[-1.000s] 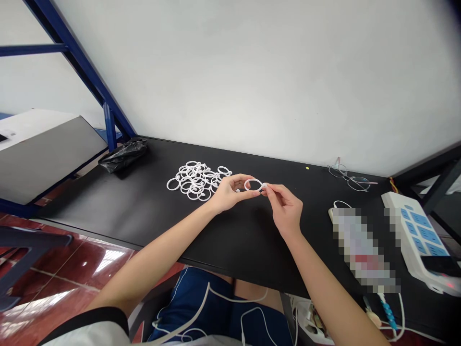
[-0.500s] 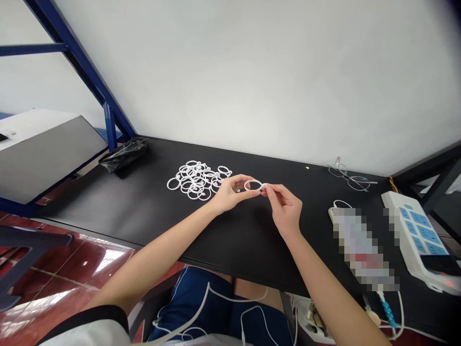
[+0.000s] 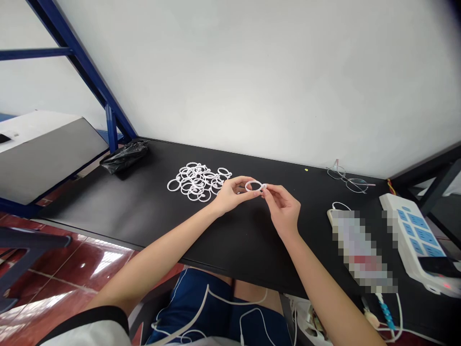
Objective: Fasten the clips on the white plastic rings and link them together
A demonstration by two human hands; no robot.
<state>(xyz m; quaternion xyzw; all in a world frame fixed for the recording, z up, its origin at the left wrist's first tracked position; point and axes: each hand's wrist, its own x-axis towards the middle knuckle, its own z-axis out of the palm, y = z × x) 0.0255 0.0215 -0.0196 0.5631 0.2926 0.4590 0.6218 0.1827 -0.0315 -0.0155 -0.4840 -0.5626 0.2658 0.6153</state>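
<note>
From the head camera, we are holding one white ring (image 3: 254, 185) just above the black table (image 3: 144, 211), our left hand (image 3: 230, 194) pinching its left side and our right hand (image 3: 283, 209) pinching its right side between thumb and forefinger. We are keeping it just right of the pile of white rings (image 3: 197, 180), with a black bag (image 3: 124, 154) lying far left and glasses (image 3: 347, 178) and a power strip (image 3: 419, 240) sitting off to our right

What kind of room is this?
Probably a small workshop or work desk. A black table stands against a bare wall, with a pile of white rings, a power strip and a blue metal frame beside it.
</note>
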